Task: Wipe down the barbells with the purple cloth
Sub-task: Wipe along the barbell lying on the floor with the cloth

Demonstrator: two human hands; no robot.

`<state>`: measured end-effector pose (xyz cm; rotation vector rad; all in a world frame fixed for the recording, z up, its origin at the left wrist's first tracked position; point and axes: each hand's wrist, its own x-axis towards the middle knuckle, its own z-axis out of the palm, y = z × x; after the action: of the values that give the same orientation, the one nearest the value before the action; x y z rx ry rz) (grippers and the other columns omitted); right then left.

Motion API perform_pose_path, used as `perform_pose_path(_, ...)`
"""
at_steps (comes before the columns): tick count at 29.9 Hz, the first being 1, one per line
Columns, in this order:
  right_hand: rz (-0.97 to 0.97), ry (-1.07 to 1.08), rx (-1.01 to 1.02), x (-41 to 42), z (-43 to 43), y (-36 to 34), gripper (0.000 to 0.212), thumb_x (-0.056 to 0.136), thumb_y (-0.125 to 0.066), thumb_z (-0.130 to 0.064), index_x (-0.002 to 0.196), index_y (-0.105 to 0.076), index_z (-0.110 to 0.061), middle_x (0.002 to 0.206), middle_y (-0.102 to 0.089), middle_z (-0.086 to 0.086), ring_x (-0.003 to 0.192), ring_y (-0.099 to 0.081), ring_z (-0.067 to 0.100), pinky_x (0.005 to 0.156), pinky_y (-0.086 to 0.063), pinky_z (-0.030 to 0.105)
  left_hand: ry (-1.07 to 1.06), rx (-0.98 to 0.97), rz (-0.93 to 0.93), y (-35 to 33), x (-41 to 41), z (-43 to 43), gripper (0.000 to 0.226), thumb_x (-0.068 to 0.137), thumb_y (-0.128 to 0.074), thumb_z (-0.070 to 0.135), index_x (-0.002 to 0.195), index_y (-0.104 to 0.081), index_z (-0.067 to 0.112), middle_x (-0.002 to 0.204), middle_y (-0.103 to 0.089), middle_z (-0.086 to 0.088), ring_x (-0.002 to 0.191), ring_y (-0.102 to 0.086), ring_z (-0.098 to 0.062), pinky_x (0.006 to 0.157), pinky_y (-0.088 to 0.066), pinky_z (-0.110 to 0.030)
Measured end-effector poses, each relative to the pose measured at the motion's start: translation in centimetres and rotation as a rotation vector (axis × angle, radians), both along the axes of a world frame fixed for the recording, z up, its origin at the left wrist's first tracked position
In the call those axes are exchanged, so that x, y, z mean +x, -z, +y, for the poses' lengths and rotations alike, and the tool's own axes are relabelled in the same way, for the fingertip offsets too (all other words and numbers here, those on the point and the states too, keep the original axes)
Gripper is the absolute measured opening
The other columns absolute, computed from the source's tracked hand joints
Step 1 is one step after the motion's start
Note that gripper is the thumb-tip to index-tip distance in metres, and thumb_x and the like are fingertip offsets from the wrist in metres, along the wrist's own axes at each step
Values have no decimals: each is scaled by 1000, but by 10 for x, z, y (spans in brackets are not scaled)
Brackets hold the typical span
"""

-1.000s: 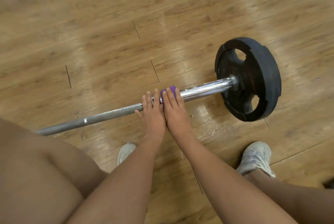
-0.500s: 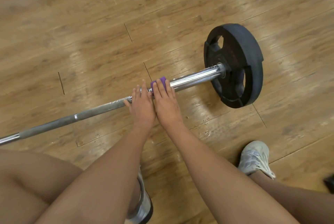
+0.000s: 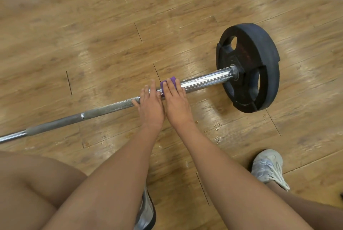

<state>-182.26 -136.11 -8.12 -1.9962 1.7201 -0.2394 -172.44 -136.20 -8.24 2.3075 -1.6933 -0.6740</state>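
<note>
A barbell point(image 3: 104, 109) lies on the wooden floor, its grey shaft running from the lower left up to a chrome sleeve point(image 3: 204, 81) and a black weight plate point(image 3: 267, 62) on the right. The purple cloth point(image 3: 163, 85) is wrapped over the bar at the inner end of the sleeve. My right hand point(image 3: 176, 103) presses on the cloth with straight fingers laid across the bar, and most of the cloth is hidden under it. My left hand point(image 3: 151, 107) lies flat on the bare bar right beside it, with the two hands touching.
My bare knee point(image 3: 37, 189) fills the lower left. One grey shoe point(image 3: 269, 166) stands at the lower right, and the other shoe point(image 3: 146, 209) peeks out under my left forearm. Small wet specks point(image 3: 216, 127) dot the floor below the sleeve.
Both hands stay together on the same spot of the bar with the cloth under the right one. The view has shifted, and my left shoe now sits under my left forearm.
</note>
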Motion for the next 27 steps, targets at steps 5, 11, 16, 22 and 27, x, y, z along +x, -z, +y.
perform_pose_path(5, -30, -35, -95, -16, 29, 7, 82, 90, -41, 11, 162, -10, -14, 169, 3, 1, 155, 12, 26, 127, 0, 42, 27, 4, 38, -1, 3, 0, 48, 111, -20, 32, 159, -22, 29, 164, -27, -10, 155, -14, -24, 119, -1, -61)
perform_pose_path(11, 8, -59, -67, -16, 20, 5, 84, 90, -38, 12, 162, -4, -14, 169, 9, 1, 154, 16, 26, 126, 7, 40, 36, 31, 36, -2, 7, -10, 48, 111, -21, 31, 158, -24, 28, 164, -29, -8, 155, -14, -23, 119, -2, -62)
perform_pose_path(16, 28, -49, -68, -12, 13, 4, 85, 89, -38, 13, 162, -2, -14, 169, 11, 1, 154, 16, 27, 126, 7, 40, 27, 48, 63, 1, 12, -27, 48, 110, -22, 31, 158, -26, 28, 156, -41, -8, 152, -20, -24, 117, -3, -65)
perform_pose_path(22, -6, -37, -88, -9, 9, 10, 90, 82, -34, 15, 162, -3, -13, 169, 11, 2, 151, 24, 25, 126, 4, 42, 3, 25, 70, 3, 14, -43, 47, 110, -22, 30, 156, -31, 27, 148, -50, -6, 149, -26, -24, 116, -3, -67)
perform_pose_path(27, -12, -26, -64, 2, -22, 5, 73, 96, -34, 2, 161, -6, -13, 170, 3, 2, 155, 14, 28, 124, 6, 40, -25, 0, 69, 6, 13, -50, 48, 110, -22, 31, 156, -31, 25, 149, -50, -4, 150, -24, -25, 116, -1, -67)
